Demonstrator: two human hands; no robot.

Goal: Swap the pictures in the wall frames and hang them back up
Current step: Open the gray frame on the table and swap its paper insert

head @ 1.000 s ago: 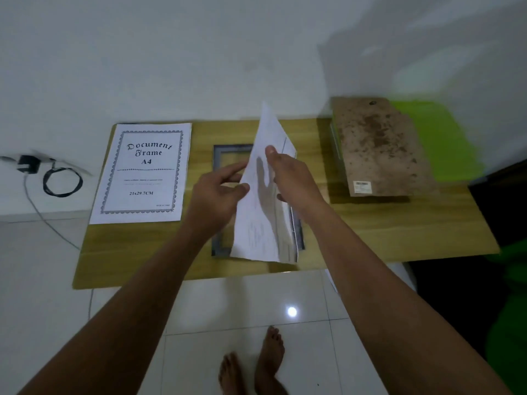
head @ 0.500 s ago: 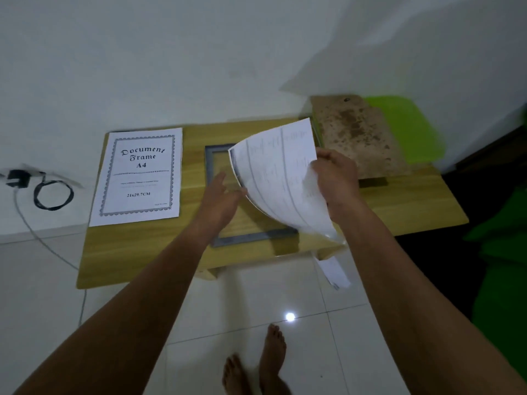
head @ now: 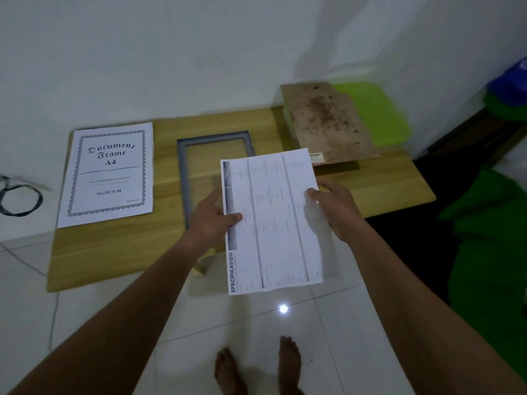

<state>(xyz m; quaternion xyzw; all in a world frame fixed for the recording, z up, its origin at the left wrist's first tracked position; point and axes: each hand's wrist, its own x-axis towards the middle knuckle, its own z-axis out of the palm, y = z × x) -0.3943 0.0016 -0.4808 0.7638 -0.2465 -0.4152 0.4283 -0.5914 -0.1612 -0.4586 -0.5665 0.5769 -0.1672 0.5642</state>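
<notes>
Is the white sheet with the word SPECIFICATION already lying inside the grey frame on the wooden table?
No, the white SPECIFICATION sheet is held by the left hand and right hand above the empty grey rectangular frame.

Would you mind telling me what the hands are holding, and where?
Both hands grip the specification sheet: left hand at its left edge, right hand at its right edge.

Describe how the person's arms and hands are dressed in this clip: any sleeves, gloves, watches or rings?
Both forearms are bare as far up as the view shows; no sleeve is visible. The left hand and right hand wear no gloves, and no watch, bracelet or ring shows on either wrist or the visible fingers. The feet are bare too.
</notes>
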